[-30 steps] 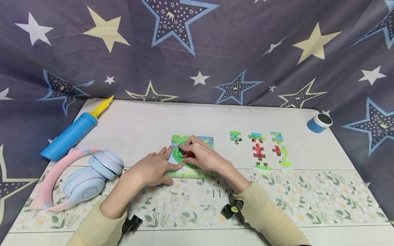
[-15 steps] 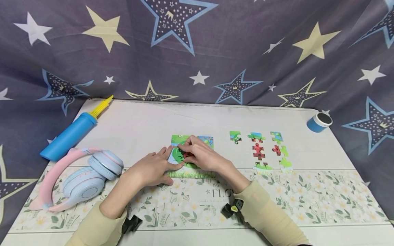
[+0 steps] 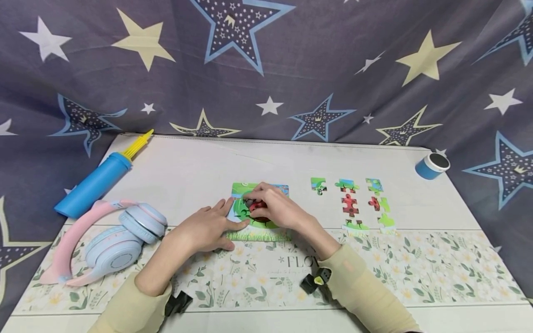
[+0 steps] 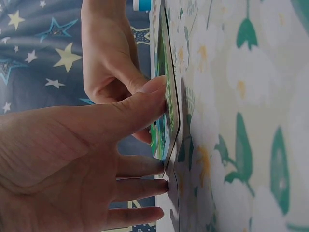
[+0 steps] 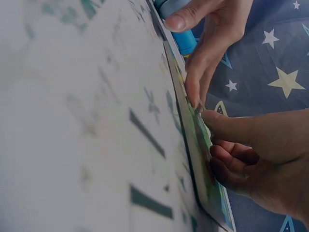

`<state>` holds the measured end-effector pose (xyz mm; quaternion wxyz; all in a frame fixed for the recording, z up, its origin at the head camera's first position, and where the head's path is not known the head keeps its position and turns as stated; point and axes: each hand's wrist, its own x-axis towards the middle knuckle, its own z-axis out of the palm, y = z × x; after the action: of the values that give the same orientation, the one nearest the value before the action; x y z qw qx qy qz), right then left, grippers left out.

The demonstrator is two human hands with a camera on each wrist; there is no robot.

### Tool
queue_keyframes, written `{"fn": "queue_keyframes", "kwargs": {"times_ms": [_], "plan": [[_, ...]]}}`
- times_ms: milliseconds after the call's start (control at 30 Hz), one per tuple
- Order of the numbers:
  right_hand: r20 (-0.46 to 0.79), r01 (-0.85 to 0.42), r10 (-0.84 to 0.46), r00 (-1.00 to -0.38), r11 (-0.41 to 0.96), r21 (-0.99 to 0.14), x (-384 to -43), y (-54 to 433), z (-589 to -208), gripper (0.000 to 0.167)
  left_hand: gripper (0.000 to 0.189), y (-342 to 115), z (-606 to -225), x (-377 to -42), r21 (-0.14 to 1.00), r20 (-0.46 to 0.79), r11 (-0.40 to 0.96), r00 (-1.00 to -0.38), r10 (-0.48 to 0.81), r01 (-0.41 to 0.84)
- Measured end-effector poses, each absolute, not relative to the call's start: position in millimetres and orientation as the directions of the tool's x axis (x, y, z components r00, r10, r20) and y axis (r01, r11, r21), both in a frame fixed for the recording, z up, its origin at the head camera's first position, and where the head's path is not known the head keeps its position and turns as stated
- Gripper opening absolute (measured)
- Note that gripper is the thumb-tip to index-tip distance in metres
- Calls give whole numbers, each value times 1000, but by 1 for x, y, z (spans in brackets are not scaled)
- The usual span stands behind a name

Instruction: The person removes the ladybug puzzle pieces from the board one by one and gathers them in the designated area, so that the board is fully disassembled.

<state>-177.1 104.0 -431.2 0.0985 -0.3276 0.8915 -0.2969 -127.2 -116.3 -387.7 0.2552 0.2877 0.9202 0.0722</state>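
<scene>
A puzzle board (image 3: 259,237) with a ladybug picture lies flat on the table. My left hand (image 3: 208,227) rests spread at its left edge, the thumb (image 4: 149,99) on the board's near rim in the left wrist view. Over the middle of the board, my right hand (image 3: 276,208) pinches a small puzzle piece between thumb and fingers. That piece is mostly covered by the fingers, and I cannot tell whether it sits in the board. In the right wrist view, the right fingertips and thumb (image 5: 227,126) are close against the board, near the left fingers.
Several loose puzzle pieces lie right of the board, among them a red one (image 3: 350,205) and a green one (image 3: 319,185). Pink-and-blue headphones (image 3: 114,247) and a blue pump (image 3: 95,184) lie at left. A blue-and-white jar (image 3: 432,166) stands far right.
My right hand has shifted slightly, its fingers and thumb a little to the right, and more of the ladybug picture shows. The left hand has stayed in place.
</scene>
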Motion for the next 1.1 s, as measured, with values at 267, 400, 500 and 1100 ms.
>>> {"fn": "queue_keyframes", "kwargs": {"times_ms": [267, 400, 500, 1100], "plan": [[47, -509, -627, -777, 583, -634, -179, 113, -428, 40, 64, -117, -388, -127, 281, -426, 822, -703, 569, 495], [50, -497, -617, -785, 579, -646, -180, 122, -426, 41, 64, -117, -388, -128, 287, -422, 822, -706, 569, 491], [64, -496, -605, -793, 582, -645, -181, 131, -424, 42, 64, -117, -388, -128, 291, -419, 823, -708, 568, 488], [106, -473, -540, -835, 605, -640, -185, 196, -417, 47, 64, -117, -387, -126, 306, -409, 818, -708, 576, 488]]}}
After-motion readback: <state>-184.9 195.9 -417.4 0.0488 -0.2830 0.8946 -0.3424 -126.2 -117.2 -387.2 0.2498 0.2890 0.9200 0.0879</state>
